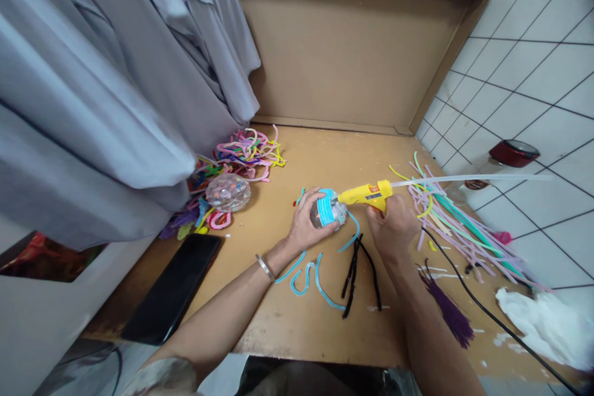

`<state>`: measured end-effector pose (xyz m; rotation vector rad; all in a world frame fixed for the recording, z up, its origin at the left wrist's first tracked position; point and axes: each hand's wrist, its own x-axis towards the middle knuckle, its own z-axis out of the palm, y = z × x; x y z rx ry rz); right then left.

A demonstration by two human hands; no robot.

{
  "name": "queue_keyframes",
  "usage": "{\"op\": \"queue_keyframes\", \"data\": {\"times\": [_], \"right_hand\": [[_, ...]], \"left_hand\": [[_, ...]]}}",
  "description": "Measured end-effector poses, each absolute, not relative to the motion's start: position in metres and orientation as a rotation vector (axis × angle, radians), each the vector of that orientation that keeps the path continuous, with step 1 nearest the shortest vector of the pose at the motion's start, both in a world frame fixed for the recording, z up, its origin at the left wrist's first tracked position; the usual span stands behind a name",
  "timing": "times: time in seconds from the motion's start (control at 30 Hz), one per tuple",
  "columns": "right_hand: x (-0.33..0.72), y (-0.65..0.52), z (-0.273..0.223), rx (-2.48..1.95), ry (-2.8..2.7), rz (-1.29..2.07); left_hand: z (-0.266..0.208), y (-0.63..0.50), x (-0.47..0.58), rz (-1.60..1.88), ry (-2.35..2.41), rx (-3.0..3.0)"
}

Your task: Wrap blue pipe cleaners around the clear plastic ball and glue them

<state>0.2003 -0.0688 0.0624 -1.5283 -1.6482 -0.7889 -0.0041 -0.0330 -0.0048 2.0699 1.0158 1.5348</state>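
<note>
My left hand (pixel 307 221) is wrapped round a small clear rounded container (pixel 340 216) with a band of blue pipe cleaner (pixel 327 208) about it. In my right hand (pixel 392 226) is a yellow glue gun (pixel 366 193), a long clear glue stick (pixel 468 177) jutting from its back. The gun's nozzle meets the container near the edge of the blue band. One blue pipe cleaner (pixel 353 232) hangs down beside the container. Below my hands lie bent blue pipe cleaners (pixel 325 288) and several black ones (pixel 353 272).
At left are a clear textured ball (pixel 228 192), a heap of coloured pipe cleaners (pixel 245 151) and a black phone (pixel 174 289). On the right lie straight pipe cleaners (pixel 457 223), a purple tassel (pixel 448 309), white tissue (pixel 542 322), a red-lidded jar (pixel 492 170) and a black cord (pixel 492 315).
</note>
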Motion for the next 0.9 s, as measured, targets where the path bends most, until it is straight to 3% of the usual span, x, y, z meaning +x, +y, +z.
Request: {"op": "queue_keyframes", "data": {"times": [0.9], "right_hand": [[0.2011, -0.068, 0.0645, -1.455, -1.64, -0.852]], "left_hand": [[-0.0049, -0.0331, -0.004, 1.504, 1.022, 2.073]]}}
